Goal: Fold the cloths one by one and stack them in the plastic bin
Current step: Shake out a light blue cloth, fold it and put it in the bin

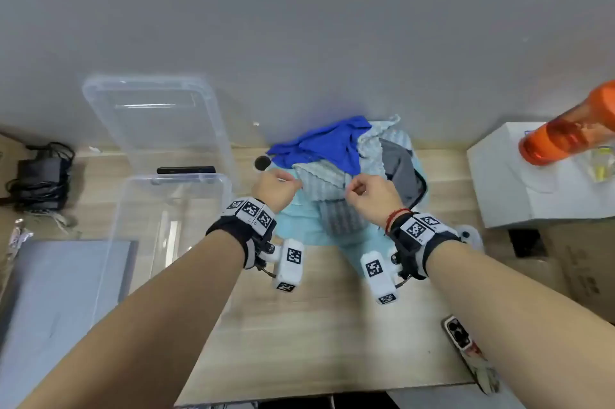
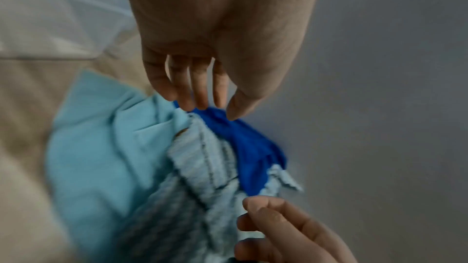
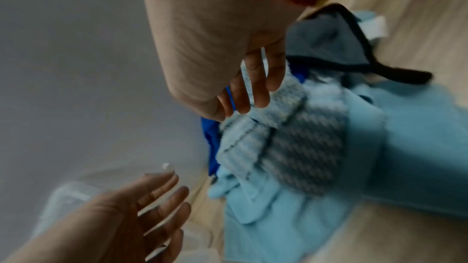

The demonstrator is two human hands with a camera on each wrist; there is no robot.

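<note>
Several cloths lie heaped at the back of the wooden table [image 1: 299, 325]: a royal blue cloth [image 1: 329, 142] [image 2: 253, 147], a ribbed pale cloth [image 1: 322, 184] [image 2: 197, 157] [image 3: 243, 147], a grey cloth with dark edging [image 1: 399, 169] [image 3: 324, 47], and a light blue cloth [image 1: 299, 225] [image 3: 405, 147] underneath. My right hand [image 1: 352, 188] [image 3: 240, 109] pinches the ribbed cloth's right edge. Just off that cloth's left corner hovers my left hand [image 1: 291, 179] [image 2: 217, 111], fingers straight and holding nothing. The clear plastic bin [image 1: 173, 182] stands at the left with no cloth visible inside.
The bin's clear lid [image 1: 149, 109] leans on the wall behind it. An orange bottle [image 1: 572, 129] sits on a white box [image 1: 519, 182] at the right, over cardboard boxes. Black cables [image 1: 40, 175] lie far left. A small device [image 1: 459, 332] rests near the table's front right.
</note>
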